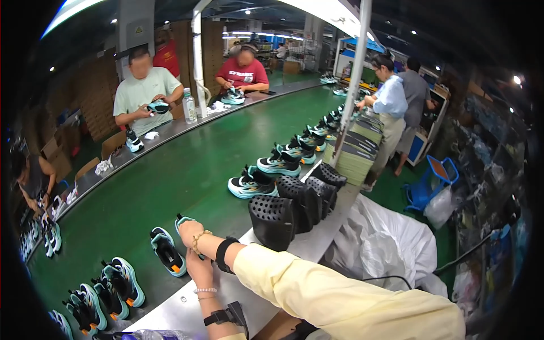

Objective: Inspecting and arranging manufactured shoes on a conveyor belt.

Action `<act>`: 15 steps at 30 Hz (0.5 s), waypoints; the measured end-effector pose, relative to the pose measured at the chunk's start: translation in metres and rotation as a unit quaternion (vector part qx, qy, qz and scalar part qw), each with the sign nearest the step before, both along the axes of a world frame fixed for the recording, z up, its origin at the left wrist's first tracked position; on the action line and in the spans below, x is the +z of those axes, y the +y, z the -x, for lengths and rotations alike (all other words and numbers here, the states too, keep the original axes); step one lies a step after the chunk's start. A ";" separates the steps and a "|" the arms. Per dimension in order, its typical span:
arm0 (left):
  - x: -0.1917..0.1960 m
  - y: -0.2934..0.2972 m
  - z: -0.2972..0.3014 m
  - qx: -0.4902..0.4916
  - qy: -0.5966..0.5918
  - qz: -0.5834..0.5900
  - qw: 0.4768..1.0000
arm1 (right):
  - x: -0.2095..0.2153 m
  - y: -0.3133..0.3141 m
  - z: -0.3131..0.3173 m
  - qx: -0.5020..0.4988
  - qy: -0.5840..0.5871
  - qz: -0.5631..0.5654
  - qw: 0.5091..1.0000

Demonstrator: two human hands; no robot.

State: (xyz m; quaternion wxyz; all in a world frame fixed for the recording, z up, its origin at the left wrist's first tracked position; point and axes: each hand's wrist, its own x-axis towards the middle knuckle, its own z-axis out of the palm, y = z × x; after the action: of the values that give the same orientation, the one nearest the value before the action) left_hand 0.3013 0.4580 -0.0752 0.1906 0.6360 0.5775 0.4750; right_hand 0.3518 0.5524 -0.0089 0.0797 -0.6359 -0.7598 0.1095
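Note:
A black and teal sneaker is between my hands at the near edge of the green belt, mostly covered by them. My right hand, with a beaded bracelet at its wrist, reaches over the sneaker and is closed on it. Below it, my left hand is closed at the sneaker's other end, its fingers partly hidden under my right wrist. Just left of my hands lies another sneaker with an orange patch at one end.
Several sneakers stand at the lower left. Several black perforated moulded pieces stand right of my arm, beside a row of sneakers. A white pole rises behind them. White sacking lies right; co-workers sit across the belt.

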 end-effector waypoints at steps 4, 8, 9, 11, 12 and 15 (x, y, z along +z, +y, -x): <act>-0.010 0.000 0.023 0.021 0.044 -0.021 0.999 | 0.014 -0.044 -0.032 0.188 0.131 -0.064 0.971; -0.017 0.009 0.051 0.078 0.004 -0.037 0.996 | 0.109 -0.149 -0.123 0.261 0.169 -0.133 0.941; -0.017 0.010 0.046 0.094 0.014 -0.056 0.994 | 0.131 -0.166 -0.157 0.243 0.135 -0.157 0.948; 0.002 0.000 0.023 0.112 0.024 -0.097 0.989 | 0.149 -0.178 -0.227 0.155 0.143 -0.270 0.939; 0.012 -0.006 0.015 0.136 0.031 -0.138 0.981 | 0.156 -0.178 -0.257 0.110 0.126 -0.354 0.920; 0.031 -0.011 -0.006 0.122 0.076 -0.197 0.970 | 0.141 -0.165 -0.358 -0.186 0.032 -0.324 0.927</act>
State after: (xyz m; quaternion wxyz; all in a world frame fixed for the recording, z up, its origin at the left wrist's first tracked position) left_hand 0.3075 0.4474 -0.0444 -0.0426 0.6203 0.5582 0.5493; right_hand 0.7102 0.3871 0.1325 0.3247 -0.7016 -0.6189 -0.1389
